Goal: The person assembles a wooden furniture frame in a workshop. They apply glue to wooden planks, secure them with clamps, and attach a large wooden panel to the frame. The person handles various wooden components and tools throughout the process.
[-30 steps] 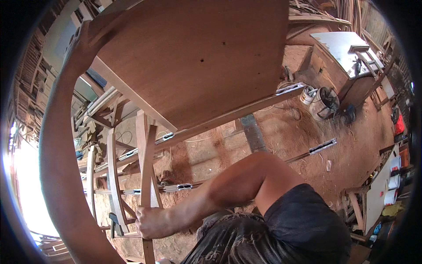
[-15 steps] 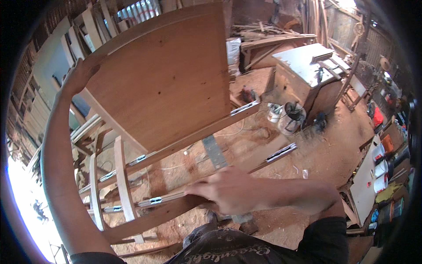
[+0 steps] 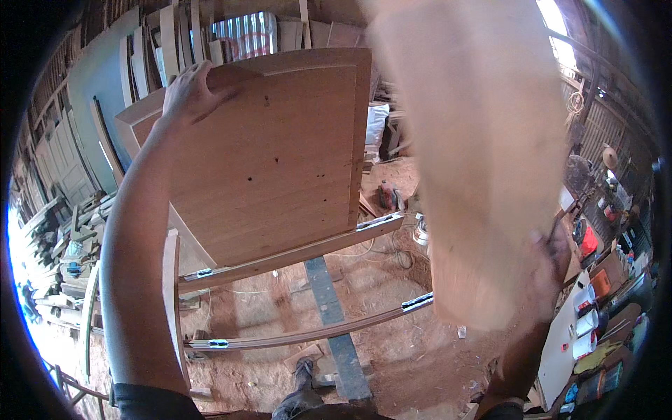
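Observation:
My left hand (image 3: 189, 94) is closed over the top edge of a large framed wooden panel (image 3: 280, 154) with a curved top, which stands tilted. At the right, my right hand (image 3: 553, 259) grips the side of a broad wooden board (image 3: 483, 161). The board is raised close in front of me and smeared by motion; some of my fingers are hidden behind it. Under the panel runs a wooden rail (image 3: 301, 248) with shiny metal fittings near its ends. Nearer to me lies a second, slightly bowed rail (image 3: 308, 334) with similar fittings.
A dark flat bar (image 3: 332, 315) crosses the floor under the rails. Stacked timber (image 3: 70, 245) lies at the far left, with planks leaning behind the panel. On the right stand a pale board (image 3: 563, 343) and several white cups (image 3: 586, 322). A red tool (image 3: 387, 196) sits beyond the rail.
My right hand has swung from the near rail to the right and lifted the wooden board up before me. My left hand still holds the panel, which now appears lower and further right.

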